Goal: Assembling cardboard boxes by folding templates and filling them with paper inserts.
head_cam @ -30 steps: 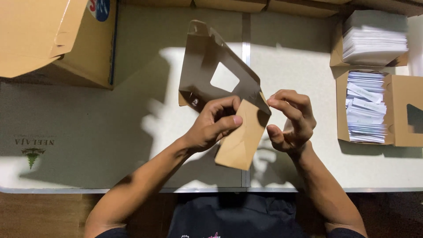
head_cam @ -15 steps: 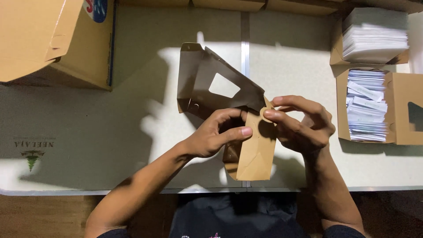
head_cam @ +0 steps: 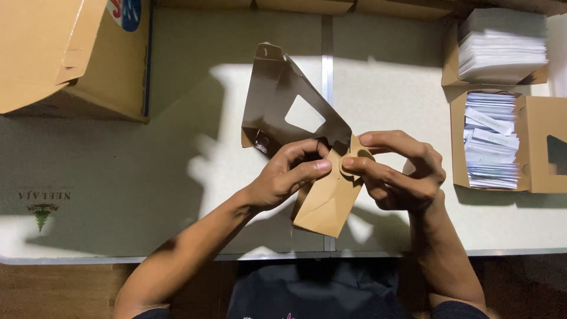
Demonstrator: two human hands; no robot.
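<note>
I pinch a brown windowed carton blank (head_cam: 295,124) between my left hand (head_cam: 289,174) and right hand (head_cam: 398,171), both clenched on its flaps, held just above the desk (head_cam: 177,177).

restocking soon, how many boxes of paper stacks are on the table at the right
2. One open box of white sheets sits at the top right corner; a second box, holding a stack of paper slips, sits just below it. More may lie beyond the picture's edge.
</note>
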